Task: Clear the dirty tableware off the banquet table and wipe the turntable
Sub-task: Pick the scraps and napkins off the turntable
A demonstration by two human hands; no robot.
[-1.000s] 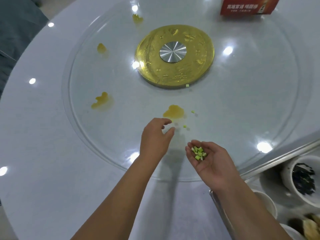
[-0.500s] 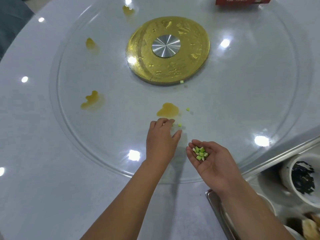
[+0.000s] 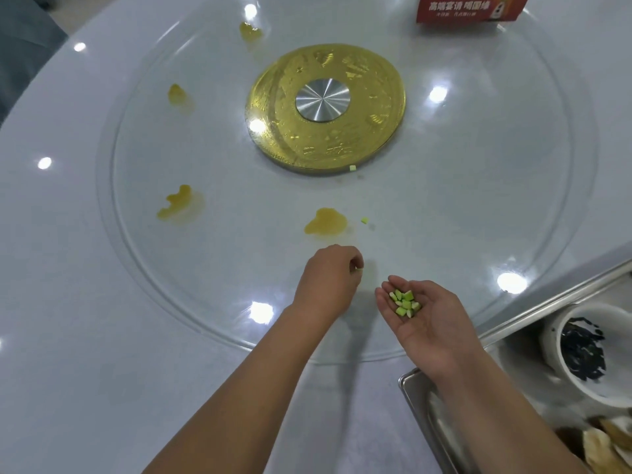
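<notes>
The glass turntable (image 3: 478,200) has a gold hub (image 3: 325,107) and several yellow sauce stains, the nearest stain (image 3: 325,222) just beyond my hands. Two loose green vegetable bits lie on the glass, one bit (image 3: 364,219) beside that stain and another bit (image 3: 352,168) at the hub's edge. My left hand (image 3: 330,278) hovers over the near glass, its fingertips curled and pinching a small pale green scrap. My right hand (image 3: 420,316) lies palm up beside it, carrying a heap of green scraps (image 3: 405,302) in the cupped palm.
A red carton (image 3: 468,8) stands at the far edge of the turntable. At lower right sits a metal tray (image 3: 420,405), and beside it a white bowl (image 3: 561,367) of dark leftovers and more food scraps. The white table (image 3: 68,336) surrounds the glass.
My left hand reached to a green bit near the closest stain, picked it up and drew back toward my right palm. The right hand stayed in place.
</notes>
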